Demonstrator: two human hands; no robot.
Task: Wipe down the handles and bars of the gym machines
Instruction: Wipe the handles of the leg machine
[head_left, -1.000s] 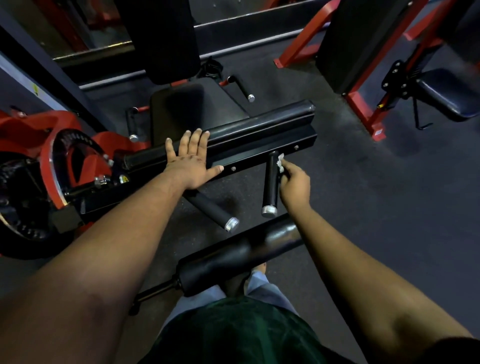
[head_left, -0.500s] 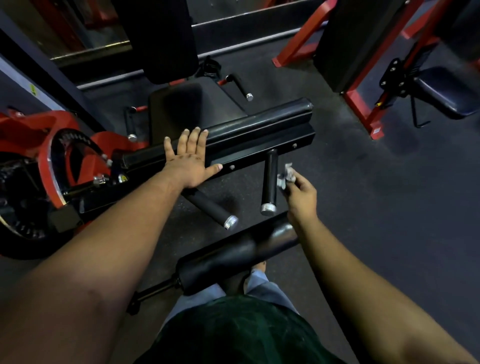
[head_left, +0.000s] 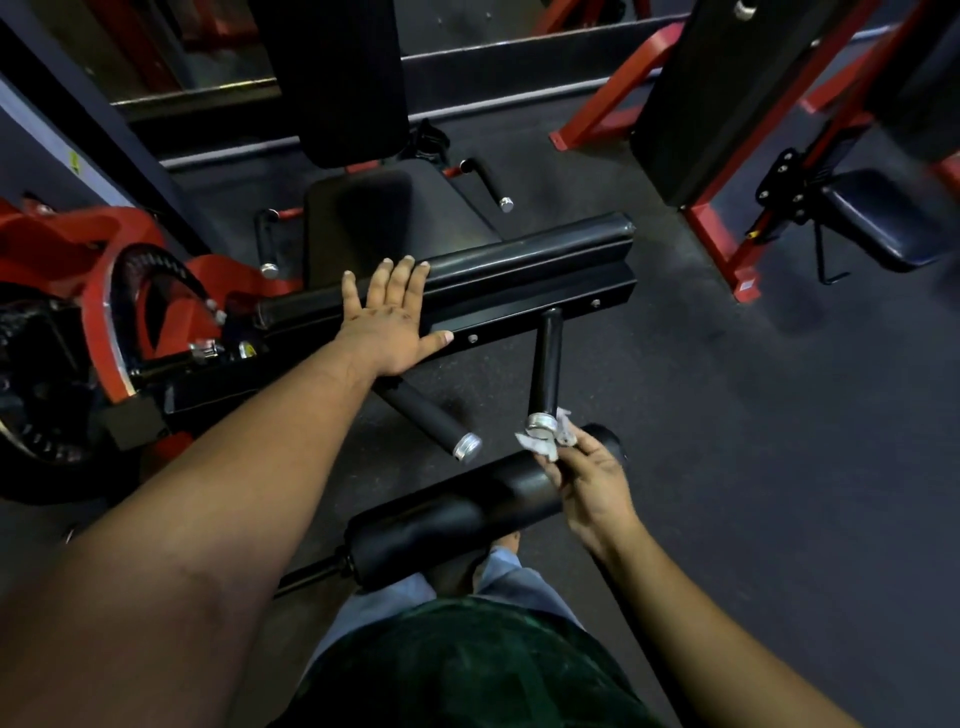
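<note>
At handle (head_left: 548, 364) tip, right hand (head_left: 592, 480) pinches wipe (head_left: 543, 444); left hand (head_left: 389, 322) flat, fingers spread, on pad (head_left: 524, 254).

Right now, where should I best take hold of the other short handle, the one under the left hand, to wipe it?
Grip the slanted handle on its black sleeve, midway, coming from the right side with the wipe in the right hand. The left hand covers its top end, and the silver cap is the free end.
</note>
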